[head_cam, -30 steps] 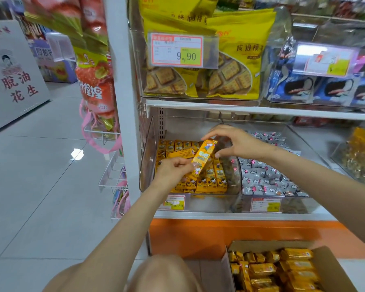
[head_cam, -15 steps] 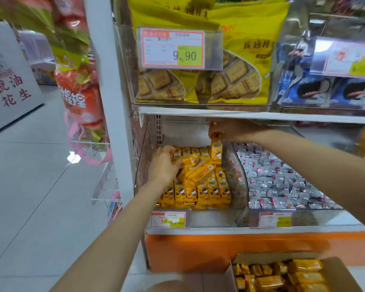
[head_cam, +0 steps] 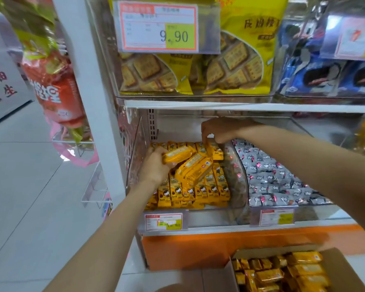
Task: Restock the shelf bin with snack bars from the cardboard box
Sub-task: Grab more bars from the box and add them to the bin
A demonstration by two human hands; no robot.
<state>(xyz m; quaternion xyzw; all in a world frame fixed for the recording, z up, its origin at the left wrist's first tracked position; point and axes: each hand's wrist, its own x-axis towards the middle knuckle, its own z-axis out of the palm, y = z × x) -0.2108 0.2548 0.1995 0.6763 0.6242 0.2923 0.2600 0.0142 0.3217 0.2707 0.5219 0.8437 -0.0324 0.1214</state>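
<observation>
Your snack bars (head_cam: pixel 178 154) are orange-yellow with dark print. Next bin's packets (head_cam: pixel 270 178) are silver with red dots, base panel (head_cam: pixel 198 247) plain orange.

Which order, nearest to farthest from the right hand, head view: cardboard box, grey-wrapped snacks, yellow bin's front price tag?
From the right hand:
1. grey-wrapped snacks, neighbouring bin, just to its right.
2. front price tag, on the bin's front edge, lower left.
3. cardboard box, on the floor below the shelf.
</observation>
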